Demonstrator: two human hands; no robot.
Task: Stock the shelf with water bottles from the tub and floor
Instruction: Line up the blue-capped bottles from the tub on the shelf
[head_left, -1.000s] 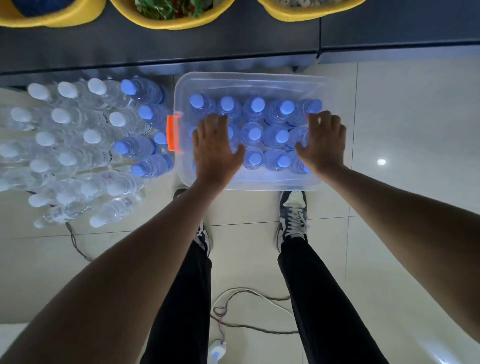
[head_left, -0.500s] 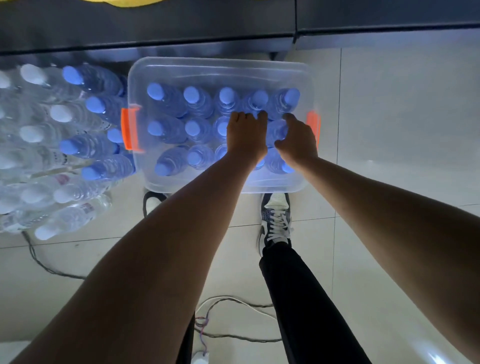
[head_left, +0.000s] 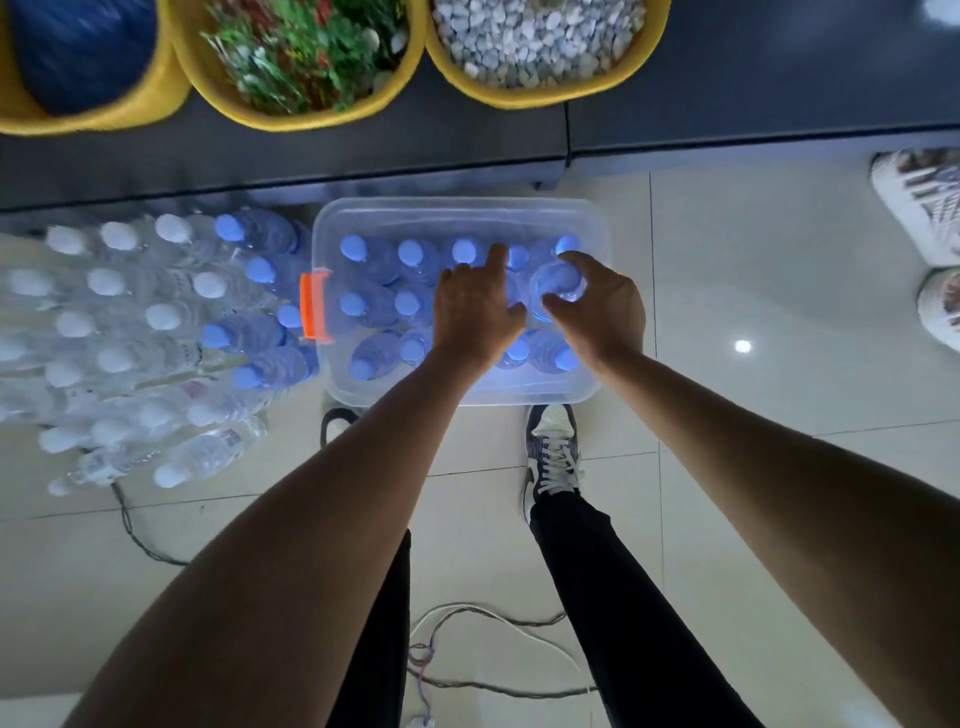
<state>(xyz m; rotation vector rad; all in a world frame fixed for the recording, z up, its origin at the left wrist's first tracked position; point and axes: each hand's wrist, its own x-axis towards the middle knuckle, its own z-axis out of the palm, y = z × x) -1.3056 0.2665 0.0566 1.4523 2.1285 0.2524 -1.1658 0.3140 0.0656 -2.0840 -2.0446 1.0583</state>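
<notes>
A clear plastic tub (head_left: 589, 387) with an orange handle (head_left: 314, 307) stands on the floor and holds several upright blue-capped water bottles (head_left: 366, 304). My right hand (head_left: 605, 317) is over the tub's right side, fingers and thumb curled round one clear bottle (head_left: 558, 291). My left hand (head_left: 475, 317) lies palm down over the middle bottles, index finger stretched forward; what is under the palm is hidden. Left of the tub, several white-capped bottles (head_left: 162, 317) and blue-capped bottles (head_left: 244, 332) crowd the floor. The dark shelf (head_left: 363, 148) runs along the top.
Three yellow baskets (head_left: 306, 117) sit on the shelf, holding blue cloth, green plants and white pebbles. Another person's pale shoes (head_left: 922, 208) stand at the right edge. Cables (head_left: 467, 618) trail on the tiles between my legs; my shoe (head_left: 553, 447) touches the tub's near wall.
My right hand has closed round a bottle at the tub's right side. My left index finger has stretched forward. The view has tilted up, bringing the baskets and shoes in.
</notes>
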